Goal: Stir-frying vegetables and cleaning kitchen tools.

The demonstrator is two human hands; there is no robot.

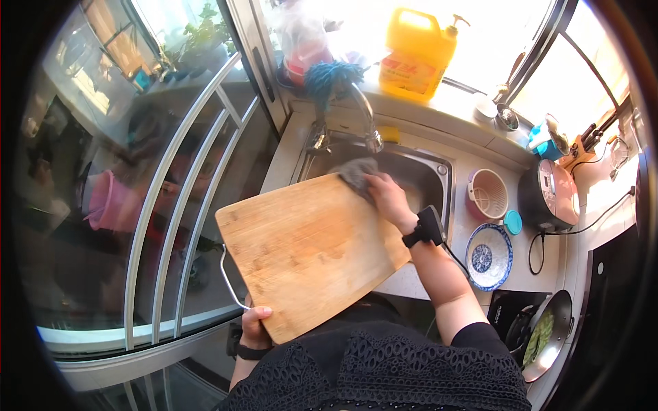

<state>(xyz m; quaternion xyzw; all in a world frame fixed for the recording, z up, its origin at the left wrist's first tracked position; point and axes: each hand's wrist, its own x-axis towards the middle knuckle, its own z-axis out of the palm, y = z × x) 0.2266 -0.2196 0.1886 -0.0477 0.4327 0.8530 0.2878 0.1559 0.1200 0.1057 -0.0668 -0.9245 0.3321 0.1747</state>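
A wooden cutting board [303,246] with a metal handle [226,280] is tilted over the front of the stainless steel sink [429,185]. My left hand [254,323] grips its near left corner, thumb on top and the other fingers hidden beneath. At the far end, my right hand [388,198] holds a grey cloth [357,174] against the board's surface. The board's middle looks damp and darker. Beyond the cloth, the chrome faucet [374,138] hangs over the basin, and a yellow sponge [390,134] lies on the sink's back rim.
Right of the sink stand a plastic basket [487,192], a blue-and-white bowl [488,257] and a rice cooker [550,192]. A pan [550,329] with green food sits nearer me. A yellow jug [419,56] occupies the sill. Window bars [172,169] rise at left.
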